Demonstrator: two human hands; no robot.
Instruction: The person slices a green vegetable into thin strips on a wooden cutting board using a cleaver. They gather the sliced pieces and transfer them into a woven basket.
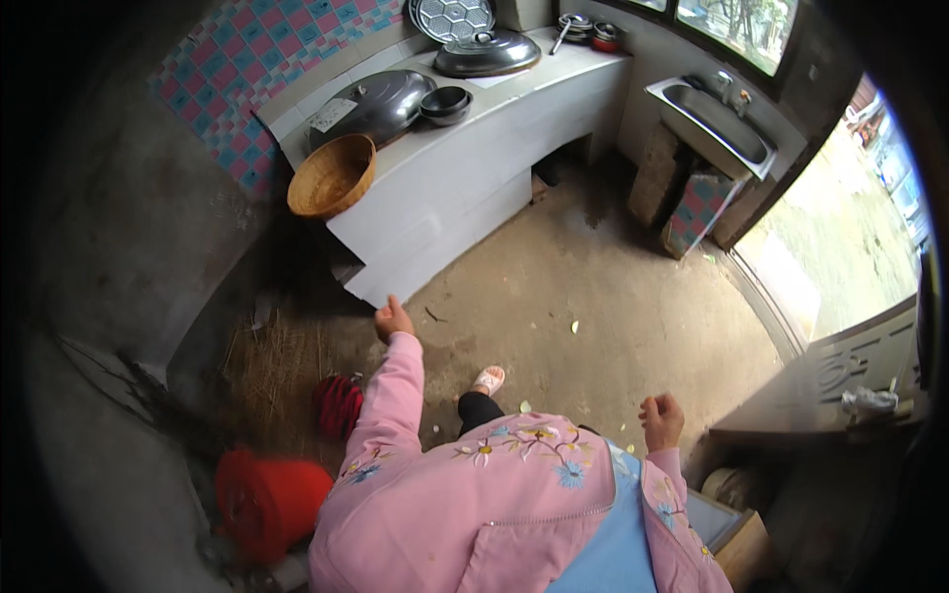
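Observation:
My left hand, in a pink sleeve, hangs over the concrete floor beside the near lower corner of the white stove counter. Its fingers are curled and nothing shows in them. On the right, my right hand is held out over the floor with its fingers loosely curled, and I see no object in it. A woven basket rests at the counter's near end. Behind it are a large domed metal lid, dark bowls and a second domed lid.
A steel sink stands by the doorway at the right. A red bucket, straw and a red-and-black item lie at my left. A panelled door and an open drawer are at the right.

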